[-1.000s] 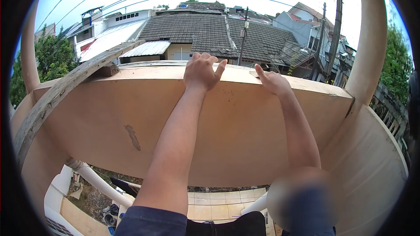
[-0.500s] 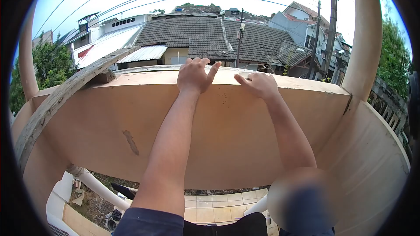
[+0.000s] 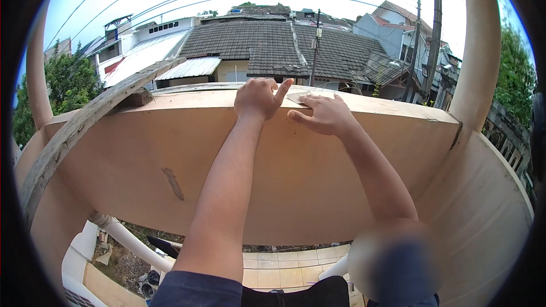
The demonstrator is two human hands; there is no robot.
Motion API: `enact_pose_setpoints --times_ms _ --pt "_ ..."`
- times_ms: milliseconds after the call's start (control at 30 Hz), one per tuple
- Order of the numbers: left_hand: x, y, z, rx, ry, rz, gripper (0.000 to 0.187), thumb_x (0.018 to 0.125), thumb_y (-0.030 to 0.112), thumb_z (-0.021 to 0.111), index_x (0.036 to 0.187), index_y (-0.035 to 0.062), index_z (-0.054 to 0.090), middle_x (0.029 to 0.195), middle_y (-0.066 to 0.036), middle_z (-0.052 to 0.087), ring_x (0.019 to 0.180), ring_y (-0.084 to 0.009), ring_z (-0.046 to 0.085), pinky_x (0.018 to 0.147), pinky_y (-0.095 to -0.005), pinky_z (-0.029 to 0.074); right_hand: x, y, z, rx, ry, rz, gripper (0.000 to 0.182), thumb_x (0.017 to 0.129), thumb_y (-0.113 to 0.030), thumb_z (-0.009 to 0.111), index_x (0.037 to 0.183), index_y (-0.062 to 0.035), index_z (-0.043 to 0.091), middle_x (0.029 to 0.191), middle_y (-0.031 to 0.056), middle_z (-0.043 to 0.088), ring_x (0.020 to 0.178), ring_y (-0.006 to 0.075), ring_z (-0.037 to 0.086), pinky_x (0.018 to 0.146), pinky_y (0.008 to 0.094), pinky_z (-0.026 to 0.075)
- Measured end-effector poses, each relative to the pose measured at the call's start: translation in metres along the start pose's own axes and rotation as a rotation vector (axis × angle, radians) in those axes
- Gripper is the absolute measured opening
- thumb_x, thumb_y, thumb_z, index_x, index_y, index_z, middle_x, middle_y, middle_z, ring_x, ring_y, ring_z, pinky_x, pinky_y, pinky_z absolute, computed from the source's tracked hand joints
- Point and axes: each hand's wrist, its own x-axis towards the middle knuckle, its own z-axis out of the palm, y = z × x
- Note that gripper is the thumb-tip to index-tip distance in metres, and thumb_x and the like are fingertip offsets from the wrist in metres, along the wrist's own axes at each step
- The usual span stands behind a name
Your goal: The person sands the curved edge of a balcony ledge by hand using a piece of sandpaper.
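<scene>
My left hand (image 3: 256, 99) is closed over the top of the peach-painted wall ledge (image 3: 205, 96), its thumb sticking out to the right. The fingertips are hidden behind the knuckles. To its right, my right hand (image 3: 323, 115) lies over the front edge of the ledge, with the thumb spread lower against the wall face. Under its fingers is a thin, pale flat piece (image 3: 296, 98) that looks like sandpaper; most of it is covered by the hand. Small dark specks (image 3: 297, 128) mark the wall just below the right thumb.
A weathered wooden plank (image 3: 85, 119) leans on the ledge at the left, over a small block (image 3: 139, 98). Round columns (image 3: 480, 45) stand at both ends. Far below lies a tiled floor (image 3: 284, 276), with a white pipe (image 3: 133, 244) at lower left. Roofs and overhead wires fill the background.
My right hand has slid left along the ledge toward my left hand, and more of the flat piece shows beyond its fingers. My left hand keeps its place on the ledge.
</scene>
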Motion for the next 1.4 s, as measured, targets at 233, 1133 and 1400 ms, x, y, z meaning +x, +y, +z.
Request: enact_pose_setpoints --times_ms 233,1133,1400 --pt "-0.002 -0.002 0.004 0.013 -0.024 -0.053 0.068 0.099 0.075 0.049 0.1 0.0164 0.083 0.093 -0.005 0.079 0.095 -0.0248 0.076 0.08 -0.0424 0.06 0.006 0.023 -0.017 0.216 -0.06 0.242 0.109 0.092 -0.095 0.017 0.145 -0.0147 0.067 0.148 0.0118 0.065 0.15 0.0309 0.047 0.128 0.0678 0.009" --pt "0.0 0.0 0.002 -0.032 0.007 -0.073 0.072 0.099 0.076 0.049 0.087 0.0117 0.079 0.082 -0.007 0.075 0.083 -0.0279 0.074 0.073 -0.0439 0.057 0.003 0.021 -0.038 -0.155 -0.134 0.251 0.116 0.087 -0.099 0.013 0.122 -0.0117 0.081 0.116 0.0154 0.078 0.13 0.0325 0.065 0.127 0.0716 0.002" --pt "-0.004 0.001 0.001 -0.047 0.02 -0.053 0.071 0.099 0.075 0.051 0.086 0.011 0.079 0.08 -0.007 0.074 0.081 -0.0279 0.074 0.071 -0.0442 0.057 -0.006 0.008 -0.038 0.227 -0.013 0.004 0.107 0.086 -0.098 0.037 0.121 -0.0072 0.079 0.121 0.0158 0.074 0.121 0.0316 0.067 0.119 0.0508 0.041"
